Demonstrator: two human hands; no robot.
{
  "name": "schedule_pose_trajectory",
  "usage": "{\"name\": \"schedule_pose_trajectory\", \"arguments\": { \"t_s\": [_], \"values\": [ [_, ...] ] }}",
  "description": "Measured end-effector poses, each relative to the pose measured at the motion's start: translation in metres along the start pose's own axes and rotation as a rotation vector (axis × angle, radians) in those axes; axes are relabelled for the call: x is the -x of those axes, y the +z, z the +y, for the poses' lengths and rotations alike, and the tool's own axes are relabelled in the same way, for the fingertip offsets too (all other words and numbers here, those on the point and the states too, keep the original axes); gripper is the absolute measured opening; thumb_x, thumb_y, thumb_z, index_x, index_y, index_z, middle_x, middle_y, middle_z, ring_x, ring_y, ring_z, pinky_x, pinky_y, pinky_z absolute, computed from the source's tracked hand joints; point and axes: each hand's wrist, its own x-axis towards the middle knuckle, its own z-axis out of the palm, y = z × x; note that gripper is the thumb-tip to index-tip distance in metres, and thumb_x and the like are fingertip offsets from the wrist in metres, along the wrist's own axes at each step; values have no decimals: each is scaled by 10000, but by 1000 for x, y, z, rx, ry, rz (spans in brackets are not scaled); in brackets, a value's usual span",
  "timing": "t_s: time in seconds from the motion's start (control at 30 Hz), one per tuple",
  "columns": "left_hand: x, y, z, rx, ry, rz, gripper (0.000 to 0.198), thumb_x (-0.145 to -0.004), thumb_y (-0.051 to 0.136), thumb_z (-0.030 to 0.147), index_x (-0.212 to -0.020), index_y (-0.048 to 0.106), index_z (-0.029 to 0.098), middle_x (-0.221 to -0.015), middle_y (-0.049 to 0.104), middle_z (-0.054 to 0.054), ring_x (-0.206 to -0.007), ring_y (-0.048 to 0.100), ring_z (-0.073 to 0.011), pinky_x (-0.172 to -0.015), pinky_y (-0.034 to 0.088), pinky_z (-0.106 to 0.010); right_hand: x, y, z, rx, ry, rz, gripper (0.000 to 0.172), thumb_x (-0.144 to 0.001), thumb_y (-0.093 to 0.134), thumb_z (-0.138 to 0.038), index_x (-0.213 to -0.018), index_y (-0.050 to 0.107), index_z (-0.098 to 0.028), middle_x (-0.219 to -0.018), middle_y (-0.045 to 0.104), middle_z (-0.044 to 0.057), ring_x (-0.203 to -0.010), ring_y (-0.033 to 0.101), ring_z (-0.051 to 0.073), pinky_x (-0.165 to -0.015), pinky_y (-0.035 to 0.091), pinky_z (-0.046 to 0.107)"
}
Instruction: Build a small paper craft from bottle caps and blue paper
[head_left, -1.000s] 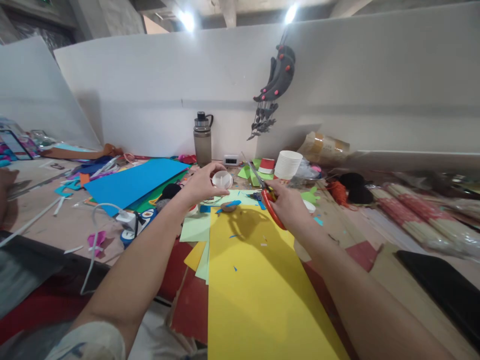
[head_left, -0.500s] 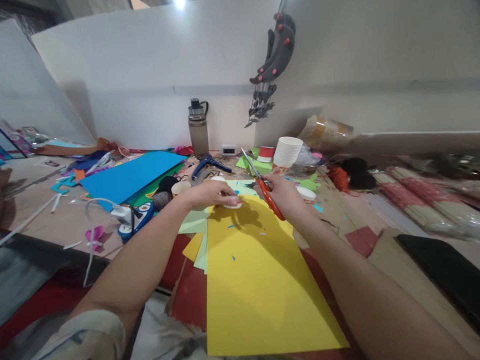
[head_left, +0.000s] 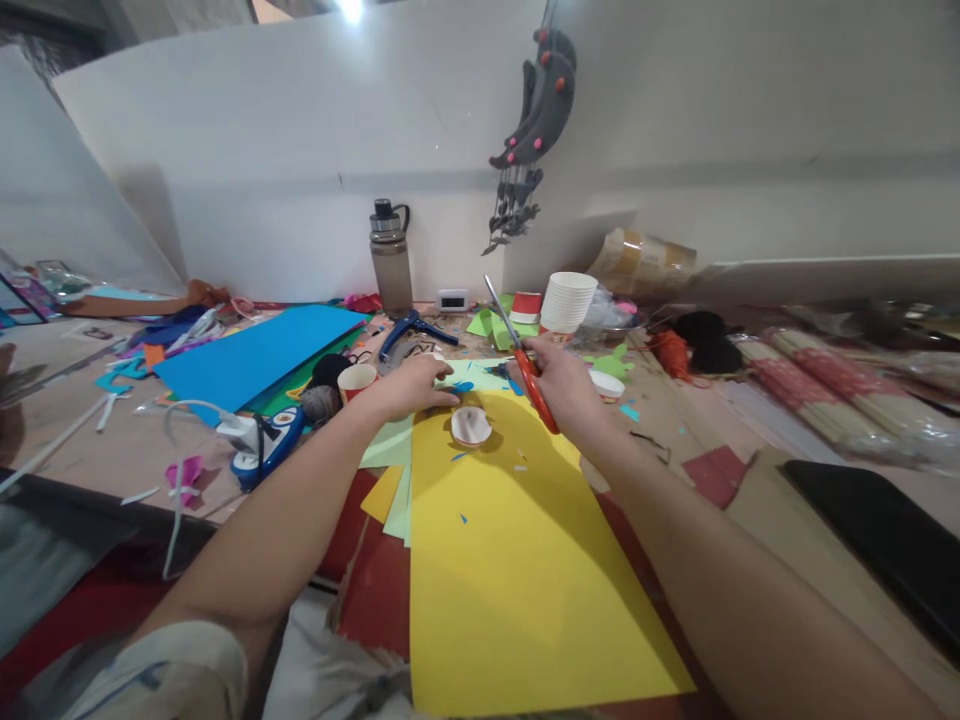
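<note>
My right hand point(head_left: 559, 380) is closed around the orange-red handles of a pair of scissors point(head_left: 534, 388), whose blades point up and away. Just to the left, my left hand point(head_left: 420, 386) hovers over the far end of a yellow sheet point(head_left: 517, 560), thumb and fingers apart. Beside its fingertips lies a small blue paper piece point(head_left: 463, 387); I cannot tell whether they touch it. A round, shallow white piece, looking like a cut-off paper cup base point(head_left: 471, 427), sits on the yellow sheet near blue and white scraps.
A stack of paper cups point(head_left: 568, 302), a bottle point(head_left: 391, 262) and a blue glue gun point(head_left: 411, 332) stand or lie at the back. Blue sheets point(head_left: 255, 355) and a single cup point(head_left: 357, 380) are left; a black flat object point(head_left: 870, 540) is right.
My left hand has let go of the round white cup piece, which now rests on the yellow sheet. The hand has shifted slightly back from it. My right hand still holds the scissors.
</note>
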Motion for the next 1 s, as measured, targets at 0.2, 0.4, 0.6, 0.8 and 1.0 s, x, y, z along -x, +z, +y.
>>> {"name": "schedule_pose_trajectory", "arguments": {
  "t_s": [0.2, 0.4, 0.6, 0.8, 1.0],
  "values": [
    [-5, 10, -10, 178, -21, -21, 410, -563, 819, 330, -931, 743, 169, -833, 703, -72, -757, 633, -226, -671, 443, -302, 6, 1, 2, -179, -48, 69, 405, -824, 560, -292, -1212, 596, -180, -656, 595, -12, -552, 495, 135, -567, 415, 260],
    [0, -11, -16, 568, -49, 195, 441, -621, 811, 338, -1024, 727, 178, -876, 705, -68, -764, 624, -188, -676, 469, -306, 5, 0, -2, -193, -118, 35, 535, -840, 493, -272, -1368, 436, -209, -891, 651, 43, -778, 603, 194, -706, 484, 306],
    [4, -24, -12, 1089, 213, 562, 570, -605, 835, 200, -1147, 660, 236, -1161, 682, -71, -1010, 641, -188, -820, 526, -290, 16, -2, -28, 80, -91, -115, 426, -883, 432, -260, -1292, 506, -170, -1021, 698, 131, -920, 642, 261, -778, 453, 338],
    [7, -24, -1, 1096, 270, 699, 543, -633, 824, 185, -1139, 640, 252, -1222, 659, -66, -889, 672, -162, -765, 563, -293, 31, 3, -49, 291, -79, -165, 398, -923, 427, -340, -1293, 526, -230, -1013, 735, 117, -863, 669, 264, -651, 362, 292],
    [6, -21, 4, 963, 270, 814, 532, -629, 806, 164, -1127, 633, 239, -1184, 661, -65, -861, 663, -155, -737, 558, -282, 39, 6, -59, 334, -102, -210, 373, -899, 460, -294, -1256, 554, -239, -941, 743, 87, -812, 666, 227, -593, 287, 276]
  ]
}}
